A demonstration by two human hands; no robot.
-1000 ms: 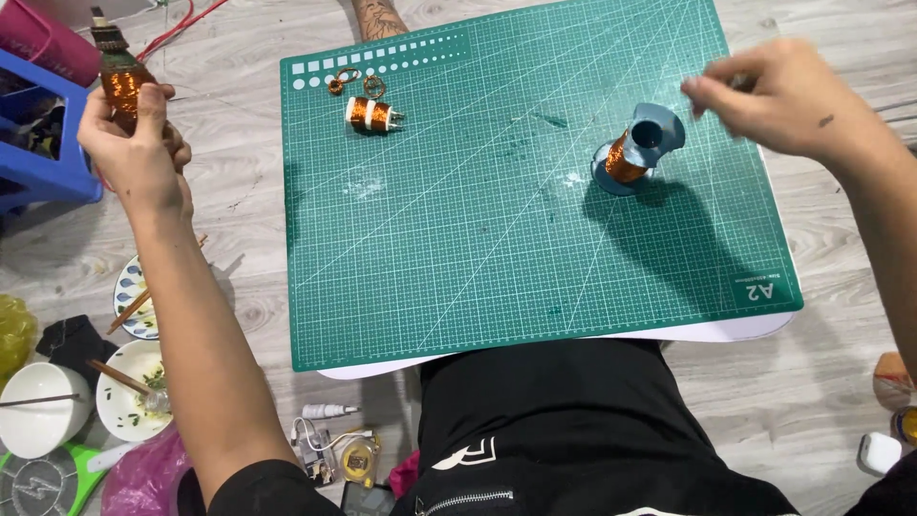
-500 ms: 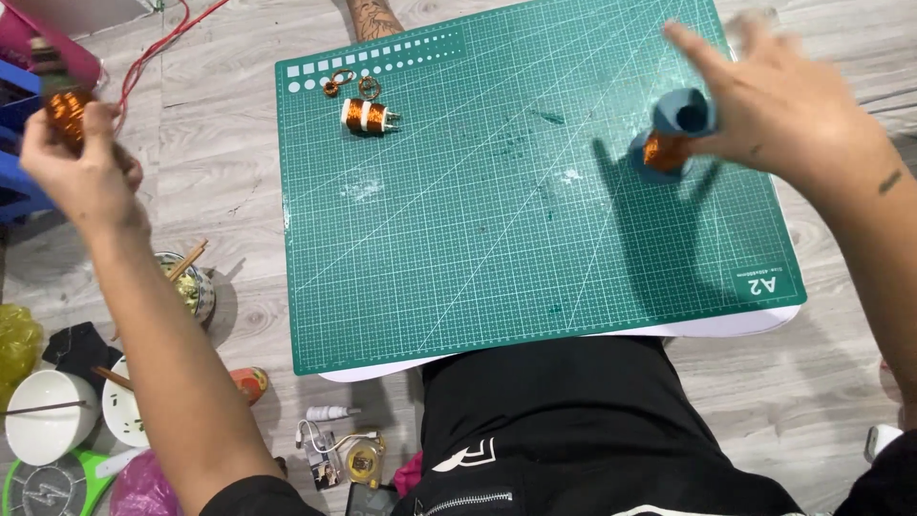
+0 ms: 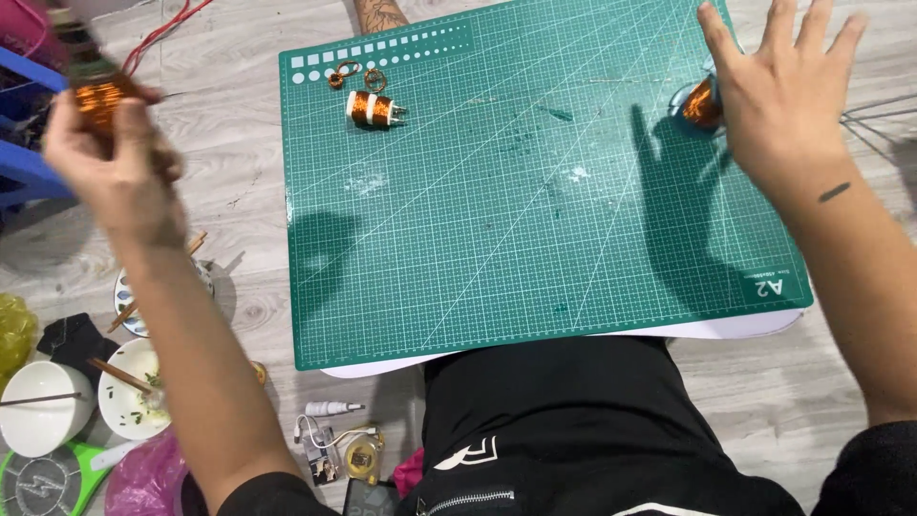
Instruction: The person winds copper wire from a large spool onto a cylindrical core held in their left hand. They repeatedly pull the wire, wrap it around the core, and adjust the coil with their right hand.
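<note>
My left hand (image 3: 113, 161) is raised over the floor left of the green cutting mat (image 3: 497, 229), closed around a copper wire coil (image 3: 95, 96) that looks blurred. My right hand (image 3: 785, 91) hovers flat with fingers spread over the mat's far right edge, holding nothing. Just left of its palm stands a copper wire spool on a blue holder (image 3: 697, 103), partly hidden by the hand. A small copper coil on a white bobbin (image 3: 371, 109) lies near the mat's top left, with two small copper rings (image 3: 355, 75) beside it.
Bowls with chopsticks (image 3: 86, 401) sit on the wooden floor at lower left, next to pink and yellow bags. A blue crate (image 3: 24, 143) and red wires (image 3: 162, 33) lie at upper left. Small parts and a white tube (image 3: 334, 435) rest by my lap.
My left hand has lifted the copper coil and moved it slightly. My right hand let go of the blue-held spool and opened flat above it.
</note>
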